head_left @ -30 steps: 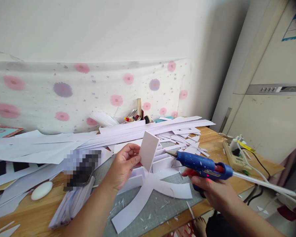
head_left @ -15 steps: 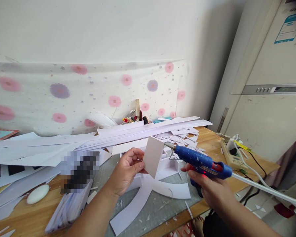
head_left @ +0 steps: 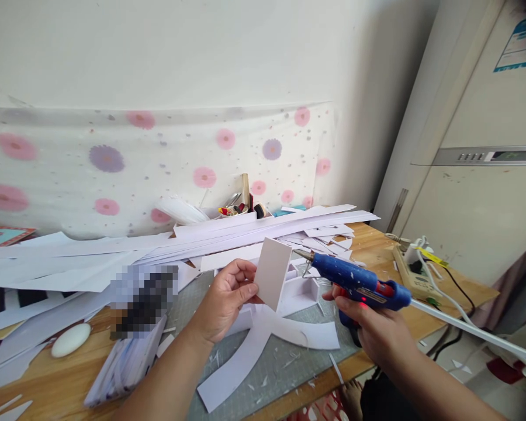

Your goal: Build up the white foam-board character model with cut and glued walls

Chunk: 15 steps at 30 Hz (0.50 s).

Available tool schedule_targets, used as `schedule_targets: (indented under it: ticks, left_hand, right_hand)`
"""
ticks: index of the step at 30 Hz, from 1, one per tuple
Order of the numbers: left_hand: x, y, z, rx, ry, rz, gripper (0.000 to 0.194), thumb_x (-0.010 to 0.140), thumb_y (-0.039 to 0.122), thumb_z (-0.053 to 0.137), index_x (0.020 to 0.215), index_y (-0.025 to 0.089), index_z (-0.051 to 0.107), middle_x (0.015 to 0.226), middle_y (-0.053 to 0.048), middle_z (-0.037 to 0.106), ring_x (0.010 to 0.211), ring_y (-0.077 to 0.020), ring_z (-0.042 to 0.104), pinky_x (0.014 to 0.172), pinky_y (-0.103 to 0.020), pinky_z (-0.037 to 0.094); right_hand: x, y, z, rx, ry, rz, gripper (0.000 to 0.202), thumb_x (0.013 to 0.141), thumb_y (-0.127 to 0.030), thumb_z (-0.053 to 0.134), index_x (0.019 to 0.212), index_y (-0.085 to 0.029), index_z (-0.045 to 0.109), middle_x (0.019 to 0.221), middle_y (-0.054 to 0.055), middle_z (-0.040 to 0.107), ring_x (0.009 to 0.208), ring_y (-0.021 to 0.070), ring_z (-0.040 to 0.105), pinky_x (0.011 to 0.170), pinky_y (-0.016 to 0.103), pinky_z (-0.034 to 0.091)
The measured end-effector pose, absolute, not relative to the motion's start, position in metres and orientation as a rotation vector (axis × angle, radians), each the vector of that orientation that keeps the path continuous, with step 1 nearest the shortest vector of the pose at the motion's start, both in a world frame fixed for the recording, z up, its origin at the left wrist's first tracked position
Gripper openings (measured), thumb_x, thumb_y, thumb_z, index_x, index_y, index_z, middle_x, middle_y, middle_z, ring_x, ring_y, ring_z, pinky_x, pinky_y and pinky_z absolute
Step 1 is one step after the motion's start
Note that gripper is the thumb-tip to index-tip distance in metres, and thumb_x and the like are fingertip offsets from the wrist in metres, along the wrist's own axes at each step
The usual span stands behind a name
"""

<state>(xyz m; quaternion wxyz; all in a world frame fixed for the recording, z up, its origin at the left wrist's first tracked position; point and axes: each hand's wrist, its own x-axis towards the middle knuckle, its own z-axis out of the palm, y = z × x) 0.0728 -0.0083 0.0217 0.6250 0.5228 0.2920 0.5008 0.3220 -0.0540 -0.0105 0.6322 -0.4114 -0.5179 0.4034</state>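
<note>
Between the thumb and fingers of my left hand (head_left: 230, 298) is a small white foam board piece (head_left: 272, 273), held upright and slightly tilted. My right hand (head_left: 368, 327) grips a blue hot glue gun (head_left: 355, 279) by its handle, a red light glowing on its side. The gun's metal nozzle points left, close to the board's upper right edge; whether it touches I cannot tell. Below the hands, a curved, branching white board shape (head_left: 249, 362) lies on a grey cutting mat (head_left: 284, 380). Small white walled parts (head_left: 300, 295) stand behind the held piece, partly hidden.
Long white board strips (head_left: 245, 231) and offcuts cover the table's back. A white egg-shaped object (head_left: 71, 340) sits left, near a pixelated item on a stack of sheets (head_left: 123, 368). At the right are a power strip (head_left: 414, 272), cords and a refrigerator (head_left: 482, 210).
The view has shifted slightly. Both hands keep their grips, and the board piece and glue gun hold nearly the same positions relative to each other.
</note>
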Motion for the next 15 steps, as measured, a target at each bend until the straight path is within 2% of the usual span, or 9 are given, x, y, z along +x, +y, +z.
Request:
schedule_targets:
  ticks: [5,12,15]
  left_hand:
    - [0.0728,-0.0081,0.022,1.2,0.676,1.143,0.029,0.068,0.025,0.079,0.089,0.018,0.06,0.08,0.0,0.062,0.069,-0.0118,0.058,0.059,-0.023,0.05]
    - [0.0723,-0.0075,0.0214,1.203,0.668,1.137,0.028,0.069,0.024,0.078,0.089,0.019,0.059,0.081,0.0,0.062,0.071,-0.0119,0.059,0.06,-0.023,0.051]
    - [0.0719,-0.0077,0.0208,1.204,0.663,1.139,0.028,0.07,0.024,0.077,0.09,0.019,0.059,0.081,0.0,0.062,0.071,-0.0116,0.059,0.061,-0.024,0.051]
  right_hand:
    - [0.3244,-0.0518,-0.0125,-0.92,-1.201,0.956,0.02,0.072,-0.041,0.076,0.079,-0.025,0.067,0.073,0.002,0.062,0.079,0.0269,0.06,0.069,0.035,0.05]
    - [0.3245,-0.0512,-0.0118,-0.971,-1.215,0.903,0.021,0.072,-0.042,0.075,0.076,-0.024,0.066,0.069,0.003,0.062,0.087,0.0309,0.06,0.075,0.038,0.049]
    - [0.3252,-0.0512,-0.0129,-0.976,-1.211,0.918,0.023,0.071,-0.044,0.075,0.078,-0.024,0.066,0.072,0.003,0.063,0.085,0.0297,0.06,0.069,0.036,0.049]
